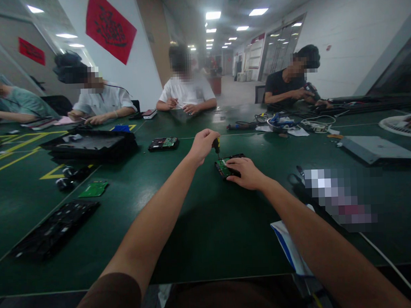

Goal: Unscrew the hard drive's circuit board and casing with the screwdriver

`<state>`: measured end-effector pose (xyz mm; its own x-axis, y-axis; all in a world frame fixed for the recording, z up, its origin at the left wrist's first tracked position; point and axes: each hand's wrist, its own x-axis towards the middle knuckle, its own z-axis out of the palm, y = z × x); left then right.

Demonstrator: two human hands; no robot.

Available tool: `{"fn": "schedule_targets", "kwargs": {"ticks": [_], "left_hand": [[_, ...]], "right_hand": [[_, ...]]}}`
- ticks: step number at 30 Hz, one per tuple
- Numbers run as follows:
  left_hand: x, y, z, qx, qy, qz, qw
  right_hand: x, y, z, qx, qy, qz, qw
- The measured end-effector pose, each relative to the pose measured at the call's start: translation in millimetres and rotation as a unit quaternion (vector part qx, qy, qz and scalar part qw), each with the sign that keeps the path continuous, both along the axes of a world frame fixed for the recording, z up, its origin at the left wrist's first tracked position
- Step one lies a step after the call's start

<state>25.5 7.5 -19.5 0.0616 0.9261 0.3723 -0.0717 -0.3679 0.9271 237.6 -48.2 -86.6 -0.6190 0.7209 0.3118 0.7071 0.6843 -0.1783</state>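
My left hand (204,145) is closed around the yellow-and-black handle of a screwdriver (217,144). The screwdriver stands nearly upright, its tip down at a green circuit board (222,166) in a small black housing. My right hand (245,171) grips this housing from the right, fingers across its top and thumb along the near edge. Part of the board is hidden under those fingers. To the left on the table lies a similar black unit with a green board (163,144).
The green table (195,244) holds a loose green board (94,189), a black plastic frame (56,226) and black trays (90,146) at left. Cables (281,122), a grey metal box (377,149) and a blue-and-white packet (289,245) lie at right. Several people sit across.
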Motion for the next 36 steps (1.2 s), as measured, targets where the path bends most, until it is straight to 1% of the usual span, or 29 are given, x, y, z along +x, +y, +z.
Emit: {"fn": "schedule_targets", "kwargs": {"ticks": [7,10,13,15,17,21,23,24,26,28,30,32,36], "left_hand": [[-1,-7,7.7,-0.002,-0.001,-0.017,1.000],[-1,-9,8.3,-0.031,-0.037,-0.049,0.998],[0,-9,5.3,-0.061,-0.089,-0.077,0.991],[2,-7,2.6,-0.065,-0.107,-0.069,0.990],[2,-5,0.3,-0.053,-0.099,-0.046,0.993],[0,1,-1.9,0.026,-0.014,0.049,0.998],[-1,2,-1.5,0.060,0.023,0.077,0.995],[-2,3,-1.1,0.064,0.029,0.075,0.995],[-1,2,-0.7,0.050,0.015,0.050,0.997],[0,2,-1.2,0.022,-0.028,0.018,0.999],[3,1,-2.9,0.002,-0.072,0.000,0.997],[5,2,-5.1,0.003,-0.091,0.001,0.996],[7,0,-7.5,0.049,-0.051,0.028,0.997]], "right_hand": [[-2,-5,-1.0,0.007,-0.010,-0.014,1.000],[-2,-5,-2.0,0.010,-0.011,-0.018,1.000],[-2,-4,-2.8,0.013,-0.007,-0.011,1.000],[-2,-4,-2.8,0.014,-0.005,-0.006,1.000],[-2,-4,-2.4,0.015,-0.004,-0.006,1.000],[-1,-5,-1.1,0.015,-0.006,-0.009,1.000],[-1,-5,-0.8,0.014,-0.007,-0.006,1.000],[-1,-5,-0.8,0.014,-0.007,-0.005,1.000],[-1,-5,-1.0,0.014,-0.006,-0.004,1.000],[-1,-5,-1.3,0.014,-0.003,-0.009,1.000],[-1,-5,-1.2,0.014,-0.004,-0.012,1.000],[-1,-4,-0.8,0.014,-0.006,-0.009,1.000],[-1,-4,0.3,0.020,-0.013,-0.006,1.000]]}}
